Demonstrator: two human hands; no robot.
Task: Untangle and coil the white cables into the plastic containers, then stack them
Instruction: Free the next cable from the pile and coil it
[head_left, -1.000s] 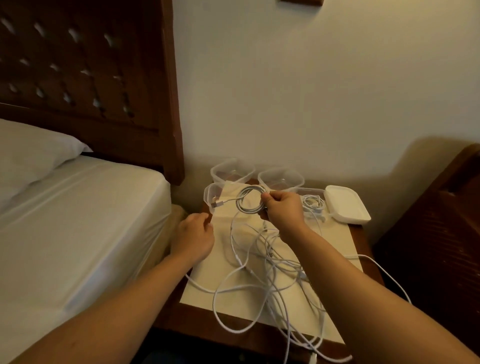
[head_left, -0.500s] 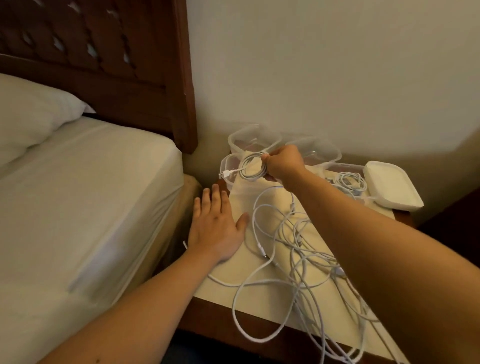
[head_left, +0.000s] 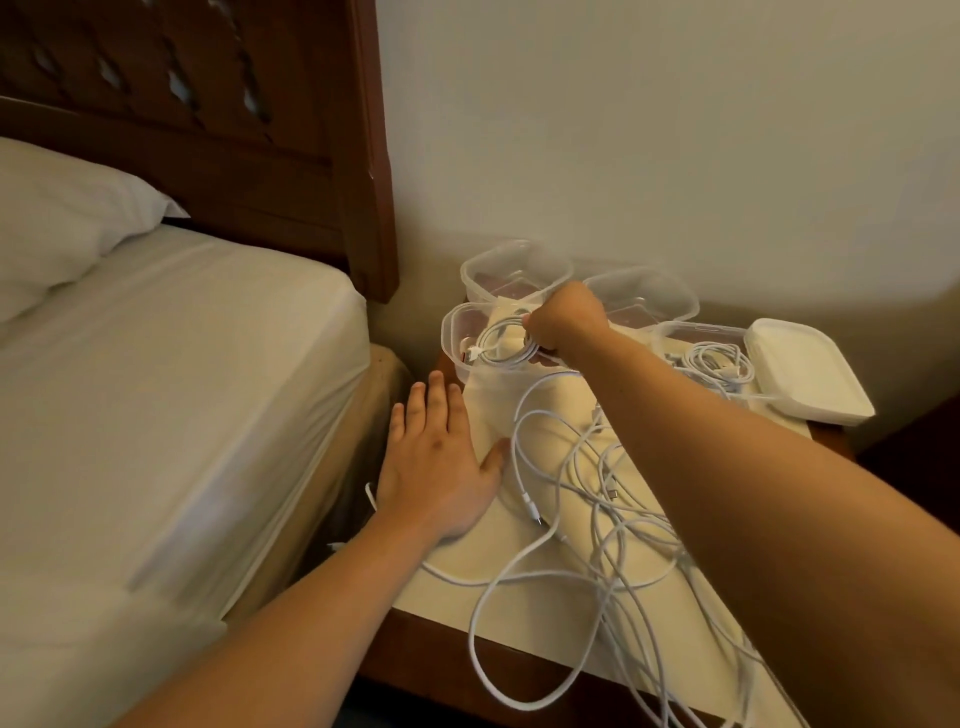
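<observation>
The right hand (head_left: 563, 325) pinched a coiled white cable (head_left: 501, 343) directly over the nearer clear plastic container (head_left: 451, 332); the left hand (head_left: 436, 457) lay flat, holding nothing.

A coiled white cable (head_left: 501, 343) sits inside the clear plastic container (head_left: 451, 338) at centre frame, gripped at its right edge by the right hand (head_left: 563, 322). Two more clear containers (head_left: 514, 265) (head_left: 649, 296) stand behind it. To the right, a fourth container (head_left: 696, 332) holds another coiled cable (head_left: 719, 366), with white lids (head_left: 805, 371) stacked beside it. A loose tangle of white cables (head_left: 587, 499) sprawls across the lower centre.
</observation>
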